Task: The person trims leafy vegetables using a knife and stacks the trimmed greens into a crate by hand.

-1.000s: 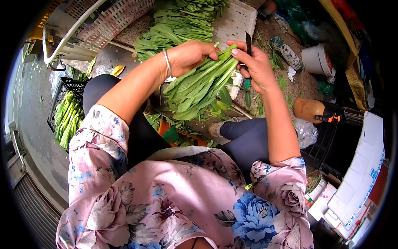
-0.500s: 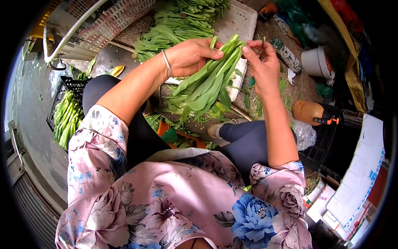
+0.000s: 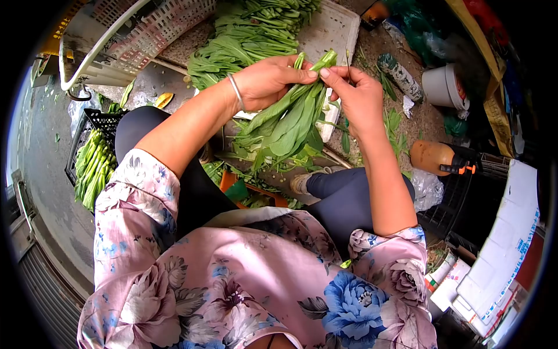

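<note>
My left hand (image 3: 264, 84), with a bangle on its wrist, is closed around a bunch of leafy greens (image 3: 296, 125). The cut stem ends point up and away, and the leaves hang down toward my lap. My right hand (image 3: 359, 102) pinches the bunch near its stem ends, thumb against a stalk. A thin dark sliver rises from behind the right fingers; what it is I cannot make out. Beyond the hands, a pile of the same greens (image 3: 250, 43) lies on a white tray (image 3: 337, 26).
At left are a white plastic basket (image 3: 168, 32) and a black crate (image 3: 81, 131) holding greens (image 3: 96, 168). To the right stand a grey bucket (image 3: 442, 87), an orange-brown bottle (image 3: 431, 156) and a white box (image 3: 503, 232). Loose leaves litter the floor between my legs.
My right hand has moved left and slightly down, bringing its thumb onto the stems beside the left thumb. The left hand keeps its hold with little movement.
</note>
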{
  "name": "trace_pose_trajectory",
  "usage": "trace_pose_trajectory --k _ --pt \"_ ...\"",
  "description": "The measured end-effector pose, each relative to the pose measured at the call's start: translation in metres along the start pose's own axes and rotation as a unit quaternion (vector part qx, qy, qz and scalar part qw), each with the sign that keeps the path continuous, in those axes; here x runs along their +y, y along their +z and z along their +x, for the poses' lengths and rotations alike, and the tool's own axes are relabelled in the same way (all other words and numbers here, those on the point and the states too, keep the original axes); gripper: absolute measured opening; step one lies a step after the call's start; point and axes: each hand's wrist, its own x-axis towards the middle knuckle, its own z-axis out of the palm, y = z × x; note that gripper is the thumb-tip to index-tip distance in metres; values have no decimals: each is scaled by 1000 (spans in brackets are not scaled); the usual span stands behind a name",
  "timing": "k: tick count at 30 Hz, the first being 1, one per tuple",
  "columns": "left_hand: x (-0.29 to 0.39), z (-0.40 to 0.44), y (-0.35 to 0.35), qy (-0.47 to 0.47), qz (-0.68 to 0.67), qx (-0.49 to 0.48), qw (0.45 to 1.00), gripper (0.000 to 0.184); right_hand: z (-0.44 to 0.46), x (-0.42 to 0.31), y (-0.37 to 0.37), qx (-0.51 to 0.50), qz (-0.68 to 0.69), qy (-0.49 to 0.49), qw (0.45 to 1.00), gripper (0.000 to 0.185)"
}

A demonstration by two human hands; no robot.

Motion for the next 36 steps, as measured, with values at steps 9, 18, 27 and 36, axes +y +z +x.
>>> trace_pose_trajectory --k 9,18,27,36 --pt "1 -2 6 -42 148 55 987 26 5 1 -5 -67 -30 5 997 17" --pt "2 -6 7 -46 146 70 986 28 18 -10 -58 -185 289 115 932 15" --pt "4 -6 2 -90 43 68 993 21 -2 -11 -45 -37 -212 -27 976 51" --pt "3 -5 4 -61 71 77 993 24 -5 11 -20 -66 -282 -135 947 43"
